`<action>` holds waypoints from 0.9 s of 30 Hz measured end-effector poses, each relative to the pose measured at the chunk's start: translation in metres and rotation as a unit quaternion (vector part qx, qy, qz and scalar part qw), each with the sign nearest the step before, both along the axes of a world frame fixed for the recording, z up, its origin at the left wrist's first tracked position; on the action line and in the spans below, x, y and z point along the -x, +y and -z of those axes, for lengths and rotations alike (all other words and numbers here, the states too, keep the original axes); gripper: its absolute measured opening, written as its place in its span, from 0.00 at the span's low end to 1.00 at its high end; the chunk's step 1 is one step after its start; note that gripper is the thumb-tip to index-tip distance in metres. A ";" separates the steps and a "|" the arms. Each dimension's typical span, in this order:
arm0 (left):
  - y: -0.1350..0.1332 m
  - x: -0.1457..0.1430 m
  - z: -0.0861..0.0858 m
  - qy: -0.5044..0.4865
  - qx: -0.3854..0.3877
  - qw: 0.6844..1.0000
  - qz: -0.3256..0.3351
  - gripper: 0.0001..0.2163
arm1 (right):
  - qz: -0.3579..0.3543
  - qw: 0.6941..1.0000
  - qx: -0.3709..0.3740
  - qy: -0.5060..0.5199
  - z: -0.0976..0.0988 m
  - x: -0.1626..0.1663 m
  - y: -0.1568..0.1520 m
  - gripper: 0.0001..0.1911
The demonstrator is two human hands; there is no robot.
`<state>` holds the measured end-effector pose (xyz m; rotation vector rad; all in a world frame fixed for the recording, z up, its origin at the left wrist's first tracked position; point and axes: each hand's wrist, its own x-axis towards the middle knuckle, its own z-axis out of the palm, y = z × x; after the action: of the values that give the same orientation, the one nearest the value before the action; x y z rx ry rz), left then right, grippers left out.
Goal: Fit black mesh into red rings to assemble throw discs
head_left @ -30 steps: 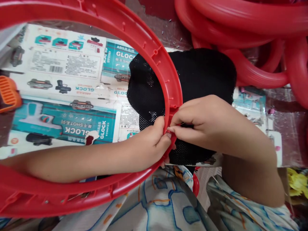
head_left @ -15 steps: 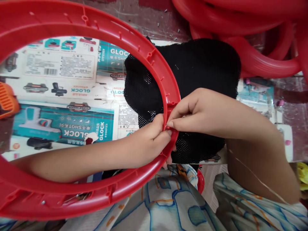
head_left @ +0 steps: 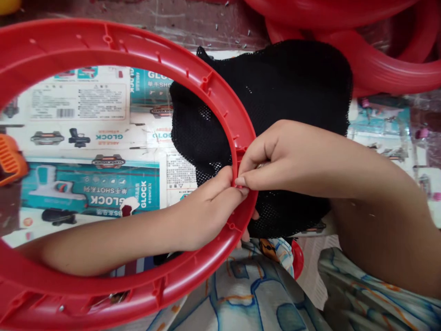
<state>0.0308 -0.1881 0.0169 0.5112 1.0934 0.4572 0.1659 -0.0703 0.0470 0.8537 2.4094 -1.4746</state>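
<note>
A large red plastic ring (head_left: 220,99), hollow on its upper face with small ribs and screw posts, fills the left of the view. My left hand (head_left: 217,202) reaches through its opening and is closed around the right side of the rim, thumb on top and fingertips showing beneath. My right hand (head_left: 272,161) is in a pinch at the same spot, its fingertips down in the channel against my left thumb. Whatever sits in that pinch is too small or hidden to name. Beneath the rim lies a black mesh cloth (head_left: 292,87).
Flattened printed cardboard (head_left: 144,151) covers the table under the ring. More red rings (head_left: 375,55) are piled at the back right. An orange plastic piece (head_left: 12,158) is at the left edge. Small metal bits (head_left: 248,33) are scattered on the tabletop (head_left: 165,27) behind.
The view has shifted slightly, so the ring sits lower in the frame. Both hands keep their places on the rim, the right fingertips still pinched in the channel.
</note>
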 end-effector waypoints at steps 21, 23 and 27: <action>0.001 0.000 0.002 -0.007 -0.036 0.999 0.014 0.05 | -0.104 0.985 -0.093 0.105 0.001 -0.005 0.004 0.14; 0.003 0.003 -0.001 -0.036 -0.021 0.999 0.007 0.05 | -0.138 0.969 -0.139 0.148 0.003 -0.009 0.006 0.12; 0.007 0.010 -0.004 -0.106 0.004 0.994 -0.005 0.10 | -0.156 0.926 -0.248 0.237 0.008 -0.015 0.009 0.12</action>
<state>0.0206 -0.1808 0.0206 0.4396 0.8942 0.5032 0.1808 -0.0608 0.0395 0.1519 3.1657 -1.0489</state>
